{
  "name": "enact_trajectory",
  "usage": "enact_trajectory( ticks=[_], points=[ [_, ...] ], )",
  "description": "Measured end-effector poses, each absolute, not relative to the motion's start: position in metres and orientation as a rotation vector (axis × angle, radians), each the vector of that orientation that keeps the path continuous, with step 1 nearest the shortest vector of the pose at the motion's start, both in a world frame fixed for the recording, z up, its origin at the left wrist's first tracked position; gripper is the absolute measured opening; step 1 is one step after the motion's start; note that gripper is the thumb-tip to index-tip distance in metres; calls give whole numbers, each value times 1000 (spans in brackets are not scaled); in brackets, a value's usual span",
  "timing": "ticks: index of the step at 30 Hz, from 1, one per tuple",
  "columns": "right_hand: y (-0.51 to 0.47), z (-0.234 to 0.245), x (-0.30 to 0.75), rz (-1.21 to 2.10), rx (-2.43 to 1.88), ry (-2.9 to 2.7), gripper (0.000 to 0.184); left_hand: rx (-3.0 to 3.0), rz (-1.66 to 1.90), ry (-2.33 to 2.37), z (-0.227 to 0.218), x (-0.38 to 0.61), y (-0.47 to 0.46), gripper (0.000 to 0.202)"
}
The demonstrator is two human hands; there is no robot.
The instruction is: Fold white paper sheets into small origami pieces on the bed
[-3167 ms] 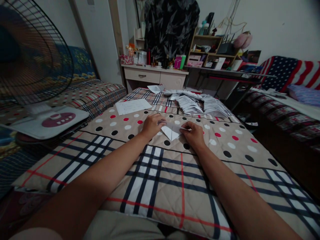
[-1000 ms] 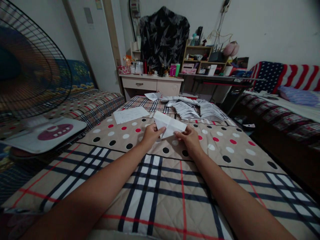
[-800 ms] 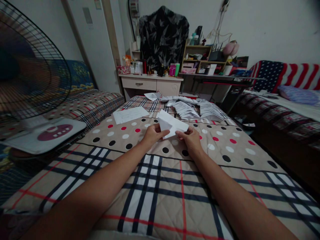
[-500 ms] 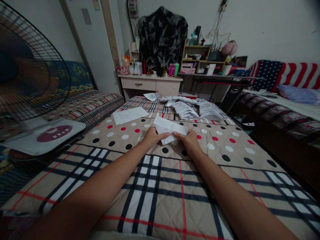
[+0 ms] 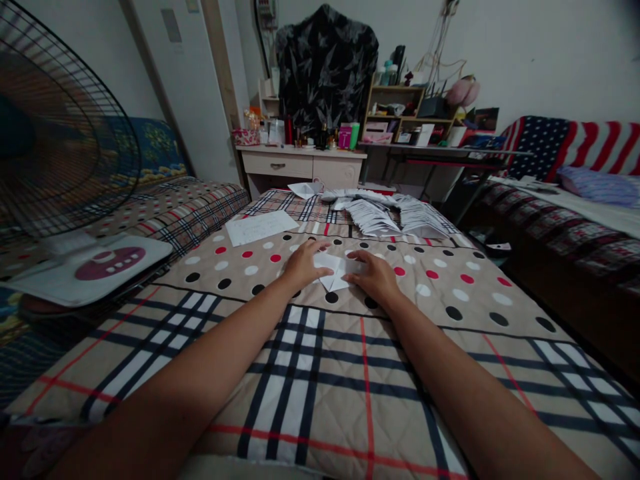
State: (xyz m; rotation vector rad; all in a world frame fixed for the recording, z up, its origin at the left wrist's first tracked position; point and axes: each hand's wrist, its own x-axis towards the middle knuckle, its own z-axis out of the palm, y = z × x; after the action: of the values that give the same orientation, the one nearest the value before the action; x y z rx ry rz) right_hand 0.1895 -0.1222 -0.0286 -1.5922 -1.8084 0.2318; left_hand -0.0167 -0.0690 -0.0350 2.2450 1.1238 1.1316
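Observation:
Between my hands a folded white paper [image 5: 332, 268] lies on the spotted bedcover, its pointed end towards me and a crease down its middle. My left hand [image 5: 304, 265] is at its left side, thumb at the paper's edge and fingers spread away from the thumb. On the other side my right hand [image 5: 376, 272] curves with thumb and forefinger apart, its thumb tip by the paper. Part of the paper is hidden behind the fingers. Neither hand visibly grips it.
Folded white papers [image 5: 374, 217] stand in rows further back on the bedcover [image 5: 345, 413]. A flat written sheet [image 5: 261, 227] lies left of them, and a loose folded paper [image 5: 305, 190] sits behind. A fan [image 5: 60, 133] stands at the left; a dresser [image 5: 300, 167] is beyond.
Both hands have opened and loosened from the paper's edges. The paper, held with its upper flap raised before, now lies lower and flatter between them.

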Motion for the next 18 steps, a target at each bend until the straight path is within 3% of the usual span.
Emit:
enact_trajectory(
  ticks=[7,18],
  points=[
    [-117,-34,190,55,-1637,-1935,41,2603,808,1185,-35,-15,-62,36],
    [-121,-33,184,50,-1662,-1905,36,2766,767,1199,-29,-9,-66,31]
  ],
)
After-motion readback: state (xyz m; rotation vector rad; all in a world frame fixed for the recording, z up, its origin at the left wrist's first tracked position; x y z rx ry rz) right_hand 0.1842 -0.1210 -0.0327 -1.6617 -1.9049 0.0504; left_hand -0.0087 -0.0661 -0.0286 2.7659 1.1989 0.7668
